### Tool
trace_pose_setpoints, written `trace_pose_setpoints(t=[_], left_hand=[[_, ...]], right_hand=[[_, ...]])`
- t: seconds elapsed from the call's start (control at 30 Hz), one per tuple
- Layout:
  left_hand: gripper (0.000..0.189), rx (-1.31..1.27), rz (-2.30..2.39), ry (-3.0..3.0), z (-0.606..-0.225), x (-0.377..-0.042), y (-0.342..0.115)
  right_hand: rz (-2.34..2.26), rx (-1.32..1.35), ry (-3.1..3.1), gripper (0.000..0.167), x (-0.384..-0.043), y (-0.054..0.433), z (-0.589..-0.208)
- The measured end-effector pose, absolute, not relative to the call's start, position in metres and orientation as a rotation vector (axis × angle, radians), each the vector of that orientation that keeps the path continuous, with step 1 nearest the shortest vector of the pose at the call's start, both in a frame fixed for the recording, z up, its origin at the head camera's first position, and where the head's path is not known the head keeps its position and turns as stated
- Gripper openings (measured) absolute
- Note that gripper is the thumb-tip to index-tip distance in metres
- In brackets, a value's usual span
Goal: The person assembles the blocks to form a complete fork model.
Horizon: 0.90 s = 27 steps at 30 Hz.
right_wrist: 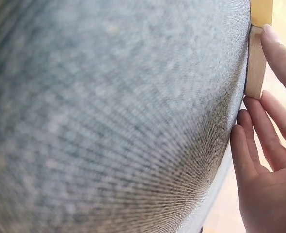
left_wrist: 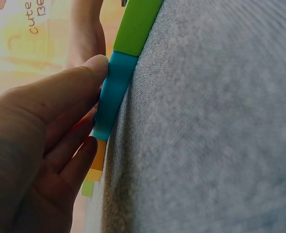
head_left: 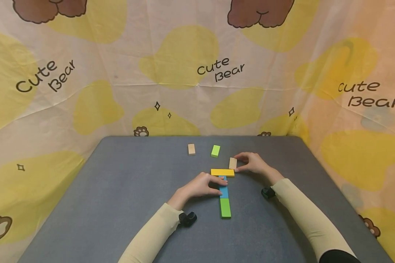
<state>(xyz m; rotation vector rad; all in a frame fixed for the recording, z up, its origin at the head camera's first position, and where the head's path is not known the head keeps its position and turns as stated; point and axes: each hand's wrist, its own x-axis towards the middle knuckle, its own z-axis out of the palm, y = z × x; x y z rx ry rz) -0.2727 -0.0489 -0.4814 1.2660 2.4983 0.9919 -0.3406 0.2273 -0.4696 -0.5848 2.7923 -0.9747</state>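
In the head view my left hand holds the blue block, its thumb at the block's left side and a finger across its top. The thumb also touches the blue block in the left wrist view. A green block lies end to end with it on the near side. A yellow block lies crosswise at its far end. My right hand pinches a plain wooden block between thumb and fingers. That block stands against the right end of the yellow one's far side.
Farther back on the grey table lie another plain wooden block and a light green block, apart from each other. A printed cloth hangs behind the table and along its sides.
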Motion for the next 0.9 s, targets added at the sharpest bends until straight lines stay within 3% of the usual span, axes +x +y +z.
trace_pose_setpoints(t=[0.9], left_hand=[[0.042,1.271,0.993,2.491,-0.484,-0.274,-0.050]], right_hand=[[-1.014,-0.577,2.800,0.061,-0.358,0.227,-0.442]])
